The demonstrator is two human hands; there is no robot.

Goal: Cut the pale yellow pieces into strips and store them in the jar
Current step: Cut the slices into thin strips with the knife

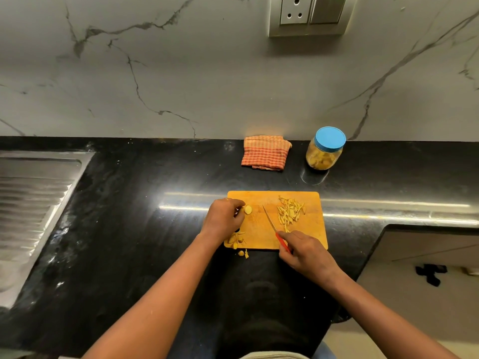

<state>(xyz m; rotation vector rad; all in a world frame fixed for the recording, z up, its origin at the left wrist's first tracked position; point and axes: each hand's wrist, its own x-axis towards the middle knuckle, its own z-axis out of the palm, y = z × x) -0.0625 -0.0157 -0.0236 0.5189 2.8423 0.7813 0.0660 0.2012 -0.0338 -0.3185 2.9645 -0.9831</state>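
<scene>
Both forearms reach in from the bottom edge toward a wooden cutting board (309, 235) lying flat on the black worktop (129, 229).

Right hand (305, 251): fingers curled round the red handle of a knife (270, 221). The blade slants up and to the left over the middle of the board, with its tip near the board's centre.

Left hand (224, 217): fingers curled, with the fingertips holding 1 pale yellow piece (248, 209) against the left part of the board. This piece sits left of the knife tip and apart from it.

Cut strips (290, 211): a loose pile on the right part of the board, just right of the blade.

Offcuts (236, 239): a small cluster at the near left corner of the board; 2 bits (243, 253) lie just off it on the worktop.

Jar (324, 154): upright behind the board to the right, blue lid on, yellow contents visible through the wall.

Checked cloth (265, 152): folded, left of the jar and near the wall.

Steel drainboard (33, 203): far left.
</scene>
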